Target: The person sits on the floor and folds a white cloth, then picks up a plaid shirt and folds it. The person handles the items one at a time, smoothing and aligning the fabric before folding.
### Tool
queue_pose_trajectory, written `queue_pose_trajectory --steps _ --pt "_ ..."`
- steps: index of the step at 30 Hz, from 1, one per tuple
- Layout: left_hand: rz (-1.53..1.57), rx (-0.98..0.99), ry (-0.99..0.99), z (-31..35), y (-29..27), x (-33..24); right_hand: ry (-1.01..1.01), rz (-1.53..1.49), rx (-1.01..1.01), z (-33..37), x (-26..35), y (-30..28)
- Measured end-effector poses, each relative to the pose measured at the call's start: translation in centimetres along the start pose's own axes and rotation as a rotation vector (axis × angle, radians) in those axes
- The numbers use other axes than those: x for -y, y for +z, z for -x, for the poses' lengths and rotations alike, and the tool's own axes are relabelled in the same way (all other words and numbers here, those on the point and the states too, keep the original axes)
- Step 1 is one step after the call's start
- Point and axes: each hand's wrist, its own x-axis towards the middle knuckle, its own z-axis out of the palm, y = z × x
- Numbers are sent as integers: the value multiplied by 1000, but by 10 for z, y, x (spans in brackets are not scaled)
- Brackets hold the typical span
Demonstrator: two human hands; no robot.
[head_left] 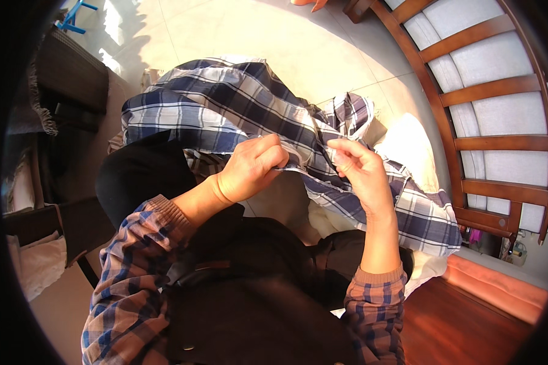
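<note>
A navy-and-white plaid shirt is spread in loose folds over my knees and past them. My left hand is closed in a fist on the near edge of the shirt, pulling the cloth up a little. To its right, my right hand is raised just above the fabric, thumb and forefinger pinched together. Whatever sits between those fingertips is too small to make out. Between the two hands a strip of the shirt's pale edge shows. The shirt's right part hangs beyond my right wrist.
A brown wooden slatted frame with pale panels stands at the right. Below it are an orange-pink cushion and a reddish wooden surface. Dark furniture is at the left, a blue stool far left. Sunlit tiles lie ahead.
</note>
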Motion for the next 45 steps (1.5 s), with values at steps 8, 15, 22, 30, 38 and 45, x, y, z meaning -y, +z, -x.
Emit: queue_pose_trajectory --steps 8,15,22,30,38,45 --pt "30 52 -85 -1 0 0 -51 -356 -121 -11 -3 11" --pt "49 72 -243 -6 -1 -2 -163 762 -741 -41 -6 -90" --pt "114 159 -365 -16 6 6 -233 198 97 3 -9 29" --pt "183 420 -586 -47 -51 20 -18 -68 -159 19 25 -40" --pt "-387 105 -281 -61 -96 39 -65 -95 -383 38 28 -81" --pt "-557 65 -411 -65 -116 37 -224 56 -695 53 34 -133"
